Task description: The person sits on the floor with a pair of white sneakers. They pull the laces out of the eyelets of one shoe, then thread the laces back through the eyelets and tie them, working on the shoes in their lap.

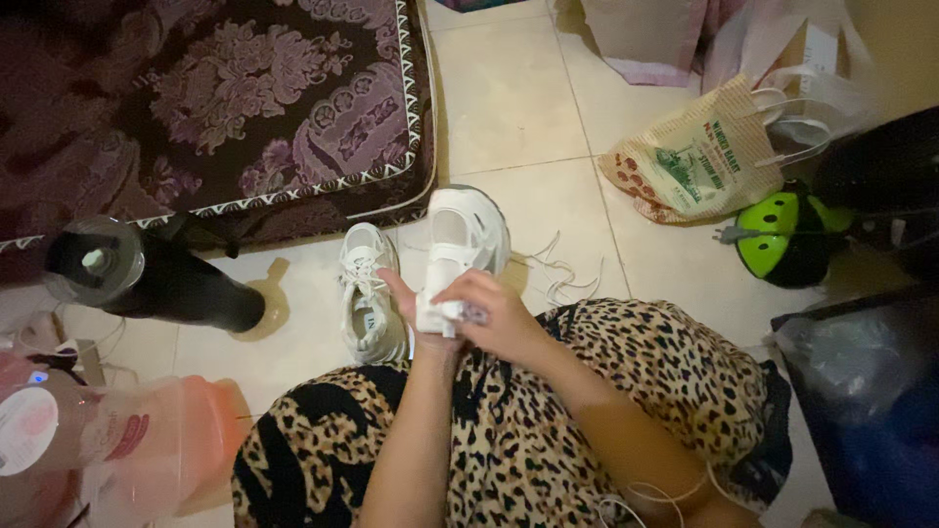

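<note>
I hold a white sneaker [468, 235] up in front of my lap, toe pointing away from me. My left hand [409, 303] supports it from below at the heel. My right hand [489, 311] is closed over the heel and tongue end. A loose white shoelace [558, 274] lies on the tiled floor just right of the shoe. The second white sneaker [370, 293], laced, rests on the floor to the left. My lap is covered by leopard-print fabric [606, 391].
A dark patterned mattress [245, 98] fills the upper left. A black bottle [147, 279] and a pink jug [147, 440] stand at left. A printed paper bag [694, 161], a green and black object [782, 235] and a dark bin [871, 391] crowd the right.
</note>
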The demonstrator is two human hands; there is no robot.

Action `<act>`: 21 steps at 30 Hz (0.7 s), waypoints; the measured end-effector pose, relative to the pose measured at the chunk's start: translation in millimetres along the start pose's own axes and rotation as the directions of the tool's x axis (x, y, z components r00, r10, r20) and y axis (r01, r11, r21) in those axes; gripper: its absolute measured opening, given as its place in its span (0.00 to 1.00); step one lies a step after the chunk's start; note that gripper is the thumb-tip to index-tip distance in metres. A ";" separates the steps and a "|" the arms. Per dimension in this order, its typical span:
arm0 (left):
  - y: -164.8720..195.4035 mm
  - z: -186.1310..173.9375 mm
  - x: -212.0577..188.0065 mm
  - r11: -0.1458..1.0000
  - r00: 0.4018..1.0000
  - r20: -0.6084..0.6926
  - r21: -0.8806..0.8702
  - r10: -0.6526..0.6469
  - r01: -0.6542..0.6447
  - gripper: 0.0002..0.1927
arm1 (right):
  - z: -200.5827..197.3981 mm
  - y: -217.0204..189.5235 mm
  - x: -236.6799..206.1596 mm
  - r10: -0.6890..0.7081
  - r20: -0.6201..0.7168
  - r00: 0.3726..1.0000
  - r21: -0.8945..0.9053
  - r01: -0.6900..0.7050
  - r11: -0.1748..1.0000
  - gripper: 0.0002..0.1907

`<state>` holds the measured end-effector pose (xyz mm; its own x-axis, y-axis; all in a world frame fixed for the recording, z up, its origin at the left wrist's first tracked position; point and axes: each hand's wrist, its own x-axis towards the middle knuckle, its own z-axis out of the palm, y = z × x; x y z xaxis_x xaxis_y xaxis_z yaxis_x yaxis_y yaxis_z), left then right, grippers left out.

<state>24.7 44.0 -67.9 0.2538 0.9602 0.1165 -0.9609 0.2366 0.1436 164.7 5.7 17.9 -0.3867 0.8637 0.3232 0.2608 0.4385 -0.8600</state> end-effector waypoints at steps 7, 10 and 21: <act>13.2 8.6 1.2 0.969 0.946 -0.224 0.135 0.232 -0.206 0.63 | -19.9 30.1 -2.2 0.276 0.006 0.961 0.230 -0.270 0.935 0.12; 16.0 14.1 2.8 0.963 0.925 -0.268 0.089 0.270 -0.255 0.62 | -20.5 47.6 2.9 0.385 -0.178 0.905 0.168 -0.358 0.919 0.10; 31.1 9.8 2.7 0.901 0.853 -0.333 -0.018 0.403 -0.432 0.61 | 19.4 9.4 -1.1 0.384 -0.093 0.918 -0.295 -0.394 0.870 0.37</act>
<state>-3.3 52.5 -53.5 -0.2070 0.9635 -0.1696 -0.9780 -0.1993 0.0615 150.4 4.0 1.8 -0.1727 0.9850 0.0029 0.6405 0.1145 -0.7594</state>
